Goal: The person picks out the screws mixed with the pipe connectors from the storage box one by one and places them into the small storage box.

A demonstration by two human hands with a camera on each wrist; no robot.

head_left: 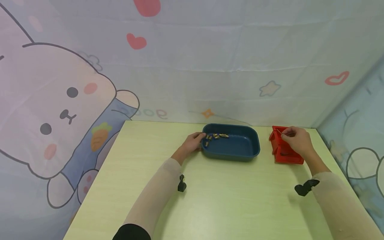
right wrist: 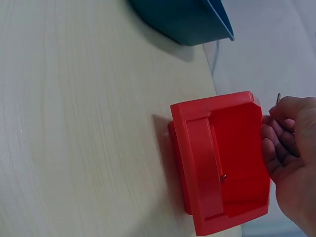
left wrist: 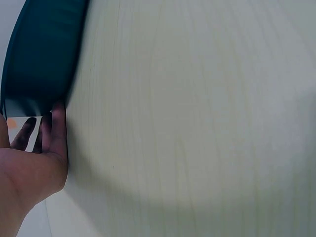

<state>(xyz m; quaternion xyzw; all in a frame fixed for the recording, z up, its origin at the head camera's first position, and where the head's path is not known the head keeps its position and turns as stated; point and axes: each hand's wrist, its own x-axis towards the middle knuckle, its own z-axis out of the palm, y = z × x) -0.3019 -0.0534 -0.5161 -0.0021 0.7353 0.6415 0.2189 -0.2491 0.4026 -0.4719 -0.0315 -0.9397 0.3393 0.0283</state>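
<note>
Left hand (head_left: 192, 142) at left rim of blue tray (head_left: 240, 154), fingers curled on rim beside small screws (head_left: 216, 136) left inside. Right hand (head_left: 295, 139) over red bin (head_left: 285, 156), fingers pinching one screw (right wrist: 278, 98); one piece (right wrist: 223, 177) already in bin. Judged early: most remain.

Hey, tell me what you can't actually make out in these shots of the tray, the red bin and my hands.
- Small pieces in the blue tray: too small in the head view to identify.
- Left hand: the left wrist view is blurred and cuts off the fingertips, so its grip is unclear.
- Thin item pinched by the right hand: only a tip shows past the fingers.
- Red bin: a speck inside, too small to name; the hand covers its far edge.
</note>
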